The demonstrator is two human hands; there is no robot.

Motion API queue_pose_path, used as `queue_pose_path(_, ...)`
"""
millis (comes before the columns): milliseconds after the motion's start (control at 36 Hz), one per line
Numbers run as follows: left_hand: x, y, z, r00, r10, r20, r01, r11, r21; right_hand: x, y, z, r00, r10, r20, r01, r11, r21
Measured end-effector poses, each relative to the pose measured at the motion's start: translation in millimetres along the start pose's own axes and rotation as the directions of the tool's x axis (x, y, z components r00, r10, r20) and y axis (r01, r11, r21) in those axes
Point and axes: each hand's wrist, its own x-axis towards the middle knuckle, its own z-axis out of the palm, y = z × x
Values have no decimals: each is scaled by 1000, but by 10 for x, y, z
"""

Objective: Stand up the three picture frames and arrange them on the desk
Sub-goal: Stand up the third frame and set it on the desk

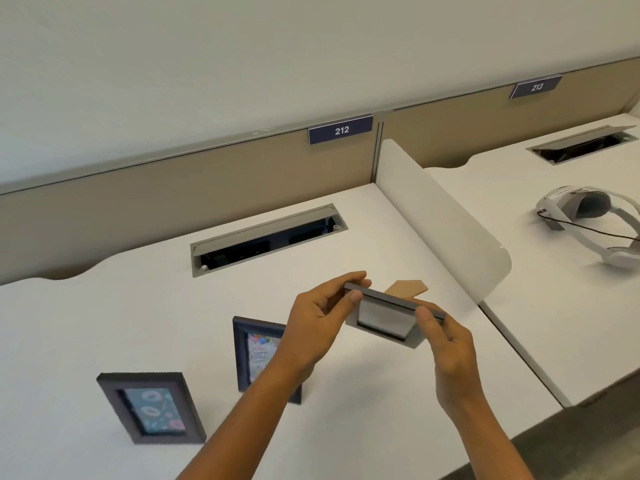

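Note:
Two dark picture frames stand upright on the white desk (104,323): one with a floral picture (150,408) at the front left, one with a birthday card (258,355) behind my left forearm, partly hidden by it. A third dark frame (384,315) is held above the desk, tilted, its glass facing down toward me and its brown cardboard stand (408,288) sticking out behind. My left hand (318,320) grips the frame's left end. My right hand (446,344) pinches its right end.
An open cable tray (266,237) is set into the desk behind the frames. A white divider panel (446,216) bounds the desk on the right. A white headset (595,223) with a cable lies on the neighbouring desk. A beige partition with number plates runs along the back.

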Motion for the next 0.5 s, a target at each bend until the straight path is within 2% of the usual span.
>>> queue_pose_path(250, 438, -452, 329, 956, -223, -194, 222, 975, -26, 469, 446, -24, 958, 287, -19, -286, 957, 48)
queue_pose_path(500, 693, -701, 490, 927, -283, -246, 294, 956, 7, 708, 736, -81, 904, 427, -39, -421, 901, 99)
